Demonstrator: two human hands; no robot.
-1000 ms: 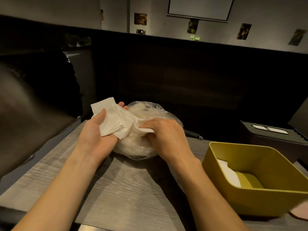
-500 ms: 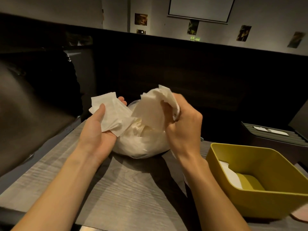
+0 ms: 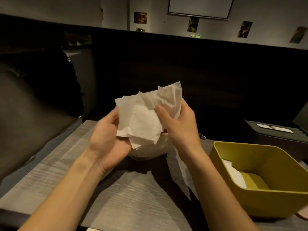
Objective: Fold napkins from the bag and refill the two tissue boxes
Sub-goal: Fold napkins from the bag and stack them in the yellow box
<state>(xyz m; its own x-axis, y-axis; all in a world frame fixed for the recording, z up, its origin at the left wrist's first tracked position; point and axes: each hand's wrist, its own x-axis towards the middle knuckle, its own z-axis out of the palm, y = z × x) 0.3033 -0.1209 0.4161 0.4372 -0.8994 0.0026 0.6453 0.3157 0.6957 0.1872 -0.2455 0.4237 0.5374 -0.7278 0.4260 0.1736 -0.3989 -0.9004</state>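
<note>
- Napkins point(image 3: 143, 120), a loose white stack, are held in the air above the bench point(image 3: 126, 194), right over the clear plastic bag point(image 3: 150, 150) they come from; holding them over the bag probably keeps any that slip from scattering.
- Left hand point(image 3: 108, 140) cups the stack from below and the left, palm up, fingers curled behind the sheets, acting as a tray.
- Right hand point(image 3: 178, 125) closes on the right side, thumb pressed on the front face and fingers wrapped behind, so its grip pinches the sheets against the stack; I judge it is laying a fresh napkin onto the pile and squaring it.
- Stack faces the camera nearly upright, leaning slightly back; its long axis runs from lower left to upper right, with a free corner sticking up at the top right.
- Sheet edges are staggered, not aligned, so tidying seems needed before folding.
- Yellow tissue box point(image 3: 221, 165) sits open on the bench to the right, well apart from the hands, with one white napkin point(image 3: 233, 174) lying inside; it looks mostly unfilled.
</note>
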